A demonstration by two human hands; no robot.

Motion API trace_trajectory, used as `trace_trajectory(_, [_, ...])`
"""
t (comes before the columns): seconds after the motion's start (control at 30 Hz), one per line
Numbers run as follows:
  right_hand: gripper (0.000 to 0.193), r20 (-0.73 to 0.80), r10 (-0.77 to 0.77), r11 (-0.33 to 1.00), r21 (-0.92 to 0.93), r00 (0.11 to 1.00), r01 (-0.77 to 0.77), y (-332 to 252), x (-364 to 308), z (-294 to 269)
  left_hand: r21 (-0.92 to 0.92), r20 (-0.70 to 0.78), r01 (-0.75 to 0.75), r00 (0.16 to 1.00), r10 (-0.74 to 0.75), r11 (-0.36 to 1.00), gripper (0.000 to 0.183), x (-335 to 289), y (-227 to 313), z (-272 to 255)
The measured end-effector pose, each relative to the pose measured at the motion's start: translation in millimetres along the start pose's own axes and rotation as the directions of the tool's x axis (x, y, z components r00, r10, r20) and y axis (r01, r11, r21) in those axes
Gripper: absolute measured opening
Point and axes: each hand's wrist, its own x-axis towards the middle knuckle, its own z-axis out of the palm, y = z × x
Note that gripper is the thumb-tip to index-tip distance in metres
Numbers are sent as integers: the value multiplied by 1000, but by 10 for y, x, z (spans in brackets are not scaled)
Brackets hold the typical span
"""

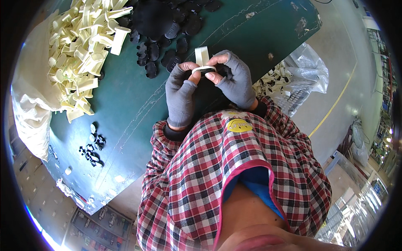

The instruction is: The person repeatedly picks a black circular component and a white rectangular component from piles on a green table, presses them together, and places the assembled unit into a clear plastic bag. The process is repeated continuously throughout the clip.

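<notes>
A red, black and white checked smock covered the person's front. Just beyond it, the gloved left hand and right hand, fingertips bare, both pinched the oval end of a cream part with a black face, held over the green desk. To the right sat a clear plastic bag. Farther off, black oval pieces lay scattered, beside a heap of cream parts at the left.

Bare tabletop lies left of the hands, black pieces obstructing ahead-left.
</notes>
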Motion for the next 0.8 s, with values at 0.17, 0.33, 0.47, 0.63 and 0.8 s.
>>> trace_trajectory(0.17, [16,32,196,976,93,980,-198,-42,12,-6,197,8,-72,997,72,978,16,-24,40,60])
trace_trajectory(0.33, [12,-21,153,987,48,988,-151,-35,9,45,380,-30,-96,993,116,920,14,-11,27,91])
trace_trajectory(0.47, [9,-57,212,965,168,976,-200,-16,1,64,365,1,-237,967,254,900,13,48,-44,104])
trace_trajectory(0.63, [7,-104,251,950,215,962,-224,-42,9,116,407,-44,-260,952,303,876,10,36,-79,115])
trace_trajectory(0.8, [10,-123,132,985,129,984,-116,2,-53,82,251,-69,-237,963,261,939,10,-11,-161,107])
